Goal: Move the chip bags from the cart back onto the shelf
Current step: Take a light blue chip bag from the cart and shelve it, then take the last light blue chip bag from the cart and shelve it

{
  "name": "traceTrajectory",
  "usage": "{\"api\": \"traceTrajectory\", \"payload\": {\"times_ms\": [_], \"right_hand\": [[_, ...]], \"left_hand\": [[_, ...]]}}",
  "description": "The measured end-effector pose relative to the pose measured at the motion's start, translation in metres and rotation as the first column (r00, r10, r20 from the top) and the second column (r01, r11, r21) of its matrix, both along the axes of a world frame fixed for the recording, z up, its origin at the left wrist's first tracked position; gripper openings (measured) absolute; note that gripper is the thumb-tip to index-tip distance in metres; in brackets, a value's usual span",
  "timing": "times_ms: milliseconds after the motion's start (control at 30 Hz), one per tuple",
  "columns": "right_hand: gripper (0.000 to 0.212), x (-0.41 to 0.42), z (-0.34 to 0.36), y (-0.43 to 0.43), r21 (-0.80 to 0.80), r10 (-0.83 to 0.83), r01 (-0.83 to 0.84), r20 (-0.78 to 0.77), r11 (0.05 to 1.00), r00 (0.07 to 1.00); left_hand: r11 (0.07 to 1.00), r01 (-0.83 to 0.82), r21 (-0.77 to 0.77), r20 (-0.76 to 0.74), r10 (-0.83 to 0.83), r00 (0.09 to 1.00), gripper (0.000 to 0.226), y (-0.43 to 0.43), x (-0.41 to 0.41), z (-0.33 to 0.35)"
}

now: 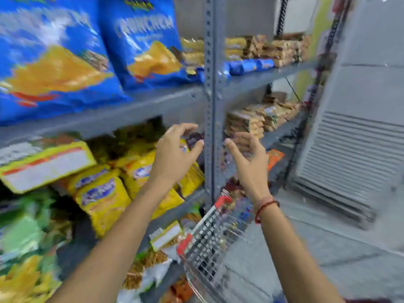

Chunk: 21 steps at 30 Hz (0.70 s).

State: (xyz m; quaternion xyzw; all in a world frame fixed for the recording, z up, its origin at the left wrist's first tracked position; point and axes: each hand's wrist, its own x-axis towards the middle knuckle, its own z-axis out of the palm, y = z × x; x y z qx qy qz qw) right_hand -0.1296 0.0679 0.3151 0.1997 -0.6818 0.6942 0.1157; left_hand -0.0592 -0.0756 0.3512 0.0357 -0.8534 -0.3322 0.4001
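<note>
Two big blue chip bags [140, 42] stand on the upper level of the grey metal shelf [153, 103]. My left hand [177, 154] is raised in front of the middle level, fingers spread and curled, holding nothing. My right hand [249, 158] is beside it, just right of the shelf's upright post [213, 106], also open and empty. Below both hands stands a small wire cart [209, 243] with red corner caps; what lies inside it is blurred and partly hidden by my right forearm.
Yellow snack packets [102, 197] fill the middle level, green and mixed bags [26, 237] lie lower left. Biscuit packs [271, 49] and blue rolls [247, 66] sit on the right shelving unit. A grey louvred cabinet [354, 154] stands at right on the grey floor.
</note>
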Motion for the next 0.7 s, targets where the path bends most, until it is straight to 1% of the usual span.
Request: {"api": "traceTrajectory", "payload": {"times_ms": [67,100,167,200,267,333,400,433,467,500,533,567,633,667,700], "right_hand": [[0.022,-0.006,-0.054,0.037,0.061,-0.097,0.09,0.12,0.994,0.988],[0.022,-0.007,-0.083,0.055,0.105,-0.15,0.133,0.187,0.986,0.971],[0.022,-0.006,-0.145,0.092,0.202,-0.254,0.196,0.32,0.959,0.913],[0.023,-0.003,-0.177,0.111,0.259,-0.311,0.221,0.388,0.94,0.867],[0.033,0.009,-0.24,0.148,0.395,-0.438,0.249,0.515,0.884,0.737],[0.046,0.026,-0.294,0.183,0.528,-0.561,0.252,0.581,0.811,0.59],[0.06,0.041,-0.337,0.21,0.64,-0.647,0.191,0.617,0.744,0.448],[0.066,0.047,-0.354,0.22,0.686,-0.681,0.139,0.637,0.714,0.361],[0.07,0.053,-0.372,0.228,0.709,-0.702,0.081,0.664,0.701,0.258],[0.071,0.058,-0.386,0.234,0.706,-0.702,0.041,0.693,0.707,0.167],[0.07,0.064,-0.396,0.238,0.686,-0.685,0.03,0.722,0.727,0.098],[0.066,0.069,-0.404,0.24,0.659,-0.659,0.03,0.749,0.752,0.059],[0.059,0.071,-0.414,0.241,0.587,-0.588,0.036,0.808,0.809,0.027],[0.066,0.069,-0.421,0.242,0.543,-0.544,0.06,0.839,0.838,-0.001],[0.079,0.066,-0.426,0.242,0.512,-0.514,0.104,0.858,0.852,-0.009]], "left_hand": [[0.995,0.085,0.043,0.145,-0.09,0.985,0.031,0.025,-0.025,-0.053],[0.99,0.121,0.07,0.235,-0.134,0.963,0.031,0.039,-0.034,-0.082],[0.973,0.189,0.132,0.418,-0.228,0.88,0.033,0.069,-0.048,-0.139],[0.96,0.228,0.165,0.493,-0.28,0.824,0.034,0.084,-0.053,-0.168],[0.93,0.289,0.227,0.632,-0.367,0.683,0.039,0.11,-0.06,-0.225],[0.909,0.317,0.272,0.746,-0.407,0.526,0.044,0.132,-0.062,-0.278],[0.892,0.332,0.308,0.821,-0.425,0.382,0.046,0.15,-0.06,-0.325],[0.884,0.344,0.317,0.846,-0.428,0.318,0.047,0.158,-0.057,-0.344],[0.875,0.355,0.329,0.867,-0.429,0.255,0.049,0.166,-0.054,-0.363],[0.868,0.36,0.341,0.886,-0.425,0.187,0.051,0.172,-0.052,-0.379],[0.864,0.362,0.35,0.901,-0.416,0.121,0.054,0.178,-0.051,-0.394],[0.862,0.36,0.358,0.912,-0.405,0.063,0.057,0.182,-0.05,-0.408],[0.866,0.331,0.376,0.92,-0.392,-0.019,0.065,0.188,-0.051,-0.435],[0.875,0.305,0.376,0.923,-0.381,-0.047,0.068,0.19,-0.052,-0.447],[0.883,0.285,0.372,0.927,-0.366,-0.076,0.071,0.192,-0.053,-0.46]]}}
